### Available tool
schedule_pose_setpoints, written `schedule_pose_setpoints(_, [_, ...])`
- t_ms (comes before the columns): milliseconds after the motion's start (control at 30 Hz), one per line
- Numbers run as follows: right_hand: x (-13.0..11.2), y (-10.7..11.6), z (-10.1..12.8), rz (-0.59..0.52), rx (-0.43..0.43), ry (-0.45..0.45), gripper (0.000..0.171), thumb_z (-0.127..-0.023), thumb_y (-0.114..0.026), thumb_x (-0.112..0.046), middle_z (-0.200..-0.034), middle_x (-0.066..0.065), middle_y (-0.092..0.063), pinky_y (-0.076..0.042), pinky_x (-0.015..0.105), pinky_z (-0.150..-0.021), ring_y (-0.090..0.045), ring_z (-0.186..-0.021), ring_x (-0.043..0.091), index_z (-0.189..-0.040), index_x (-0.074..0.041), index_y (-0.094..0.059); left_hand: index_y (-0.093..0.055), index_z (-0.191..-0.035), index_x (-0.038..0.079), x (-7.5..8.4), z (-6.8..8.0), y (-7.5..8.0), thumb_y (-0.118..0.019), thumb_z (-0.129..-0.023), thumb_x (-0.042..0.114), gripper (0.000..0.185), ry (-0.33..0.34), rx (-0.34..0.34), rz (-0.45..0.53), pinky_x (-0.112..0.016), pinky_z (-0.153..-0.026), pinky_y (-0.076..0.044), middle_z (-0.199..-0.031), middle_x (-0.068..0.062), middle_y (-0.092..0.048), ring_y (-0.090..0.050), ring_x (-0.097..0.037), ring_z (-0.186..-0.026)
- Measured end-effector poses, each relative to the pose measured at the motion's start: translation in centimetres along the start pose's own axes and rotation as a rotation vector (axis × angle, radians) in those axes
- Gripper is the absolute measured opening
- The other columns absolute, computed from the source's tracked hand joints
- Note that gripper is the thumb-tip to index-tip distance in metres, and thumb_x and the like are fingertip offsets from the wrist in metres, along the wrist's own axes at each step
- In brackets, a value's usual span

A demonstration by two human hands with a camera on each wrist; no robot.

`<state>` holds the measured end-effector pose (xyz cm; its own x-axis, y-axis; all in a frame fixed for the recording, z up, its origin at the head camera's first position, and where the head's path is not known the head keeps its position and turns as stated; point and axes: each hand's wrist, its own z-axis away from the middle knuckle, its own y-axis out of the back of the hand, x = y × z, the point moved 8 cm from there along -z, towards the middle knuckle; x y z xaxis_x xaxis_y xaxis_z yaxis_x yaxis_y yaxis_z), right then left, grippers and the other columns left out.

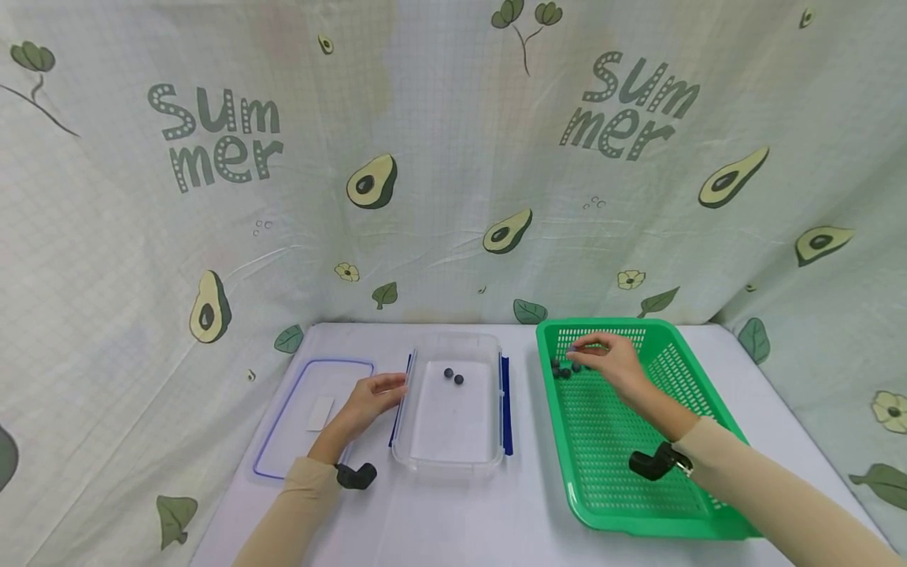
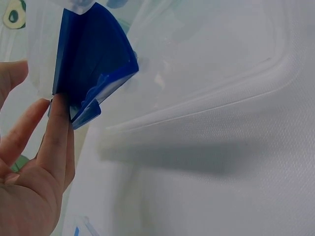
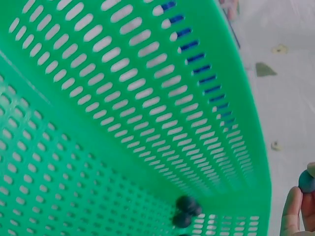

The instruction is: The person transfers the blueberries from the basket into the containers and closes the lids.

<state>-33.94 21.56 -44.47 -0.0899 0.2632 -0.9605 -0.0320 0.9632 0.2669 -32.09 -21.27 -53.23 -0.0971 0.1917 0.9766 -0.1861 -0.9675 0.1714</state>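
Note:
My right hand [image 1: 612, 366] pinches a blueberry [image 3: 306, 182] between thumb and fingertips, over the far left of the green basket [image 1: 575, 488]. Below it, several blueberries [image 3: 183, 220] cluster in the basket's corner. The fingers of my left hand [image 1: 372, 405] rest against the left side of a clear plastic container [image 1: 448, 465]. In the left wrist view, extended fingers [image 2: 56, 130] touch its blue clasp [image 2: 98, 54], with the thumb apart. Two blueberries [image 1: 458, 379] lie on the container's floor, toward the back.
A clear lid with a blue seal [image 1: 266, 441] lies flat at the left, partly behind my left forearm. Another blue clasp [image 1: 506, 409] hangs out on the container's right side. A patterned curtain [image 1: 439, 118] rises behind the white table [image 1: 453, 524].

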Motion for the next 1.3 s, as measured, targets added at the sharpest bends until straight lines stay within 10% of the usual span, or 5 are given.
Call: schedule_pose_setpoints(1300, [-3.9, -9.5, -3.2, -0.016, -0.210, 0.022, 0.025, -0.085, -0.078, -0.001, -0.109, 0.020, -0.068, -0.059, 0.030, -0.083, -0.067, -0.091, 0.019, -0.106, 0.007, -0.067, -0.061, -0.132, -0.001, -0.5, -0.2, 0.3, -0.074, -0.092, 0.017, 0.045, 0.005, 0.012, 0.018, -0.033, -0.097, -0.054, -0.133, -0.018, -0.060, -0.060, -0.028, -0.120])
